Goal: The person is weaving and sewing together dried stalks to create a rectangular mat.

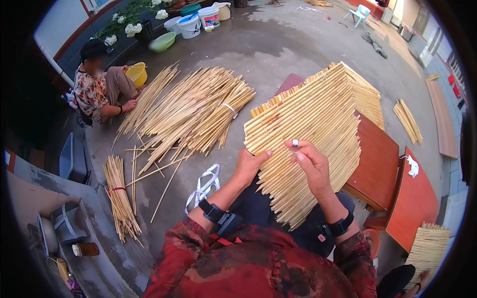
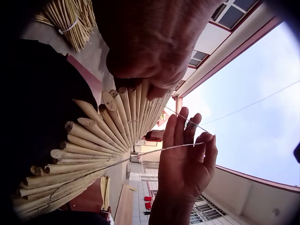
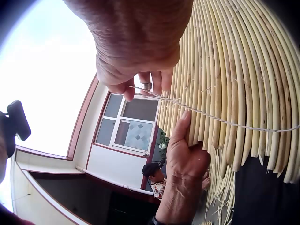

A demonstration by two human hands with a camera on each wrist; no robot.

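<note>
A mat of pale reed stalks (image 1: 318,124) lies slanting across the person's lap, its near ends uneven. My left hand (image 1: 247,166) grips the mat's left edge, thumb on top of the stalks. Over the mat, my right hand (image 1: 315,168), with a ring on one finger, pinches a thin whitish twine (image 3: 220,120) between thumb and forefinger. In the right wrist view the twine runs from those fingers across the stalks. The left wrist view shows the twine (image 2: 161,149) drawn out from the mat to the raised right hand (image 2: 183,164).
Loose reeds (image 1: 186,107) are heaped on the ground at left, beside a seated person (image 1: 94,84) with a yellow basin (image 1: 137,74). A tied reed bundle (image 1: 119,198) lies nearer, and white strapping (image 1: 204,186) by the left forearm. Reddish-brown boards (image 1: 375,159) stand at right.
</note>
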